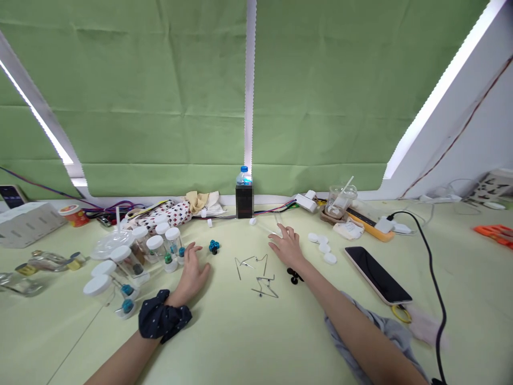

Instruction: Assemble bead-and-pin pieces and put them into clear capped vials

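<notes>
My left hand (194,271) rests on the table, thumb apart from the fingers, beside a group of clear jars with white lids (172,234). Blue or green pieces show inside several jars. Just right of that hand lies a small cluster of blue balls (214,246) with a black piece. My right hand (287,247) reaches forward with fingers spread, close to thin clear pieces (265,228); whether it touches them I cannot tell. Near its wrist is a black lobed piece (294,276), partly hidden by the forearm. Between my hands lie bent metal rods (265,287).
White round lids (324,248) and a phone (378,274) lie on the right, with a black cable (430,267) beyond. A bottle (244,176) stands behind a dark box (244,202) at the back. Glass bottles (50,261) lie far left; orange scissors (495,234) far right.
</notes>
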The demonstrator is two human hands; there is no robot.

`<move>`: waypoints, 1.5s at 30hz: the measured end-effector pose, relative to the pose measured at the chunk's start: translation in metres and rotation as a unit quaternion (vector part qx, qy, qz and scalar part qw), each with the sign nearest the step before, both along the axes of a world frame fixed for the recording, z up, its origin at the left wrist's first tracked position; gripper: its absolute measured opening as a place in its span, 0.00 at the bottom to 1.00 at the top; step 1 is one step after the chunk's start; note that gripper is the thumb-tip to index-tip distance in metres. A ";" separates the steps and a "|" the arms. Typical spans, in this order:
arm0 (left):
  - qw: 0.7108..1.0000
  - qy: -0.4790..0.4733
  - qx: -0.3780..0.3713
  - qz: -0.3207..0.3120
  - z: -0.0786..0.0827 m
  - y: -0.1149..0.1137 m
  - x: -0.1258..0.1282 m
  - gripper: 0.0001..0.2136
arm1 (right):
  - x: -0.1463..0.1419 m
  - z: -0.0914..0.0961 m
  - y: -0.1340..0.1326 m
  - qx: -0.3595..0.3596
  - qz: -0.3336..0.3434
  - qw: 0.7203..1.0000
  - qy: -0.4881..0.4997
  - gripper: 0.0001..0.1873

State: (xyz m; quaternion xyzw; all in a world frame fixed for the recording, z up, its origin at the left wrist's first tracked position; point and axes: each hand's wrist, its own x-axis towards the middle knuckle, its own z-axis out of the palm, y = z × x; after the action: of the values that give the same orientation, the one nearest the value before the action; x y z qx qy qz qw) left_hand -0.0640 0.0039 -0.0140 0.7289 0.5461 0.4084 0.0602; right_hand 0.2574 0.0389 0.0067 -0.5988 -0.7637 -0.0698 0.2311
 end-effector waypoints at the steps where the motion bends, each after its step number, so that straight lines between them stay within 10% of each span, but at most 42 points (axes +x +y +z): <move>1: 1.000 -0.001 -0.002 0.001 -0.001 0.000 0.000 0.20 | 0.001 -0.002 0.003 -0.007 -0.003 1.000 -0.015 0.13; 16: 0.984 0.173 0.008 -0.036 0.004 0.000 0.010 0.22 | 0.011 -0.003 0.007 -0.005 0.005 0.998 0.059 0.11; 24: 0.979 0.197 0.057 0.005 0.003 0.012 0.018 0.13 | 0.009 0.017 0.000 -0.156 0.138 0.973 0.101 0.06; 35: 0.975 0.210 0.068 -0.025 0.005 0.016 0.019 0.06 | -0.022 -0.002 -0.011 -0.175 0.146 0.965 0.132 0.06; 45: 0.973 -0.068 -0.116 -0.187 0.022 -0.002 0.072 0.08 | -0.035 -0.011 -0.010 -0.161 0.149 0.969 0.113 0.02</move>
State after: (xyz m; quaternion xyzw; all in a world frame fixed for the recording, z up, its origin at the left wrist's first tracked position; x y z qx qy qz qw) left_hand 0.0076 0.0023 0.0078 0.7769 0.4381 0.3724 0.2567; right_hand 0.2222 0.0294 -0.0039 -0.5119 -0.8143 0.1575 0.2237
